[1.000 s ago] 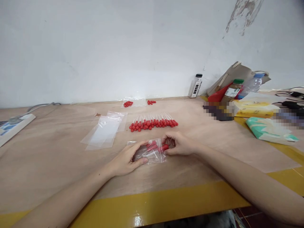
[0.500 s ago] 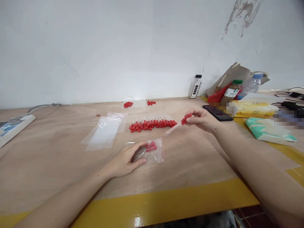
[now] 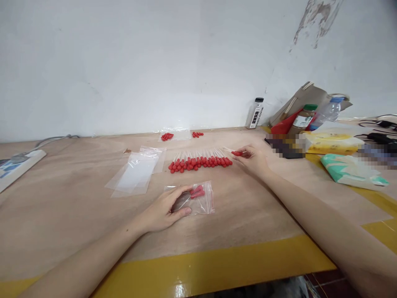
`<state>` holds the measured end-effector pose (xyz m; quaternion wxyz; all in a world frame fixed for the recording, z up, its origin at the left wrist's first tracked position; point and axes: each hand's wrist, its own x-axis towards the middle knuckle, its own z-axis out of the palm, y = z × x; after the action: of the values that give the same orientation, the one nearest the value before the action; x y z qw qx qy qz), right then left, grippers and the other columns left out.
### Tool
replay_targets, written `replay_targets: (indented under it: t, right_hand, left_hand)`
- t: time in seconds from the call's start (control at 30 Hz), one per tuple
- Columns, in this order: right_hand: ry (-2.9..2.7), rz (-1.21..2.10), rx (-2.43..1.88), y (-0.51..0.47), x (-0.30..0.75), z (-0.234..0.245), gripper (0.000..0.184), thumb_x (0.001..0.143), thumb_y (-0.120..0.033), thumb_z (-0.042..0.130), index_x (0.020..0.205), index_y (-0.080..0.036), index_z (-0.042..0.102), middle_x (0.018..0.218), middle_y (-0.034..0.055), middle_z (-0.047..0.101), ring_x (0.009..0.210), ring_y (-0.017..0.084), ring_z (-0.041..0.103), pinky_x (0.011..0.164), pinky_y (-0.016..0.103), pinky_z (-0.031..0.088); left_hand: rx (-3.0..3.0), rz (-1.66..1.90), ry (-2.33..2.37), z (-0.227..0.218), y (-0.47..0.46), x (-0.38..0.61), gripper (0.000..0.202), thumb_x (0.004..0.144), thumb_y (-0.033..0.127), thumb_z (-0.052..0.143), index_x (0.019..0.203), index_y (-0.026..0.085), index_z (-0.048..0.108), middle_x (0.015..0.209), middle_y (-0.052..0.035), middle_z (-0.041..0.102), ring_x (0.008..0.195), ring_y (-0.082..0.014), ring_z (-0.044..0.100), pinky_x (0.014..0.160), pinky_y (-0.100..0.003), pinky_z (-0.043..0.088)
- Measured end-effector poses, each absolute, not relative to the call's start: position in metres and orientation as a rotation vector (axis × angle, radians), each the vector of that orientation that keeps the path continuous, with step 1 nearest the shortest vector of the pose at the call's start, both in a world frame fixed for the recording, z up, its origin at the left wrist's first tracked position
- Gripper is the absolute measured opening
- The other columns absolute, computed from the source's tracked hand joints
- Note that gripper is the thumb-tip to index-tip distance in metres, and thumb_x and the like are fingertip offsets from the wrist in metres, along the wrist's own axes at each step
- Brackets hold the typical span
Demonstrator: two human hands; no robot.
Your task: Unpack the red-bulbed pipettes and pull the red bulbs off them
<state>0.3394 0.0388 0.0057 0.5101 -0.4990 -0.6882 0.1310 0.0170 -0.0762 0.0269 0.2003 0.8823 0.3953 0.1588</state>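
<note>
My left hand [image 3: 166, 209] rests on a small clear zip bag [image 3: 203, 198] that holds a few red-bulbed droppers, thumb and fingers gripping its left end against the table. My right hand [image 3: 252, 158] reaches to the right end of a row of red-bulbed glass droppers [image 3: 200, 160] and pinches one dropper [image 3: 236, 153] by its red bulb, low over the table. The fingers are closed on it.
A pile of empty clear bags [image 3: 136, 171] lies left of the row. Two filled bags [image 3: 175, 134] sit by the wall. A bottle [image 3: 256, 112], paper bag [image 3: 305, 99], jar, tissue packs [image 3: 352, 169] and cables crowd the right. A power strip [image 3: 18, 163] lies far left.
My right hand drew a dropper out of the zip bag, lifted it up to the right, then carried it down to the right end of the row. My left hand stayed on the bag.
</note>
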Motion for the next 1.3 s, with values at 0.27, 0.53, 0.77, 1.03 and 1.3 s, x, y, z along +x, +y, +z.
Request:
replay_targets:
  t: [0.27,0.53,0.77,1.03,1.3]
  right_hand:
    - [-1.843,0.311,-1.213,0.042,0.342,-0.002,0.023,0.067,-0.033,0.066,0.085,-0.019,0.069,0.084,0.0046,0.056,0.073,0.015,0.057,0.07,0.031,0.051]
    - [-1.884,0.581,-1.212,0.047,0.346,-0.008,0.038,0.06,-0.029,0.073,0.096,-0.016,0.066,0.098,0.0079,0.056,0.079,0.016,0.061,0.077,0.034,0.053]
    - [-1.841,0.614,-1.241,0.046,0.35,-0.008,0.06,0.058,-0.041,0.075,0.111,-0.016,0.059,0.109,0.0117,0.058,0.088,0.02,0.061,0.078,0.036,0.053]
    - [-1.805,0.573,-1.336,0.05,0.353,-0.014,0.067,0.053,-0.044,0.077,0.11,-0.015,0.057,0.099,0.0116,0.061,0.084,0.021,0.06,0.074,0.036,0.052]
    - [-1.894,0.671,-1.083,0.013,0.329,0.019,0.029,0.066,-0.044,0.066,0.074,-0.015,0.064,0.067,0.0032,0.06,0.059,0.012,0.052,0.054,0.025,0.042]
  left_hand:
    - [2.495,0.461,1.088,0.027,-0.076,0.017,0.05,0.086,0.04,0.046,0.132,0.027,0.032,0.13,-0.0066,0.047,0.112,-0.0229,0.049,0.092,-0.039,0.041]
    - [2.499,0.456,1.098,0.026,-0.076,0.016,0.049,0.086,0.04,0.046,0.131,0.026,0.033,0.129,-0.0067,0.048,0.113,-0.0226,0.048,0.093,-0.038,0.04]
    - [2.498,0.444,1.11,0.027,-0.077,0.016,0.049,0.087,0.04,0.045,0.132,0.027,0.032,0.129,-0.0067,0.047,0.113,-0.0228,0.047,0.093,-0.038,0.041]
    - [2.509,0.45,1.105,0.026,-0.076,0.016,0.049,0.087,0.04,0.046,0.132,0.027,0.033,0.129,-0.0066,0.047,0.114,-0.0223,0.048,0.093,-0.038,0.041]
    - [2.507,0.444,1.118,0.027,-0.076,0.017,0.049,0.086,0.04,0.046,0.131,0.026,0.033,0.131,-0.0066,0.046,0.115,-0.0224,0.047,0.095,-0.037,0.04]
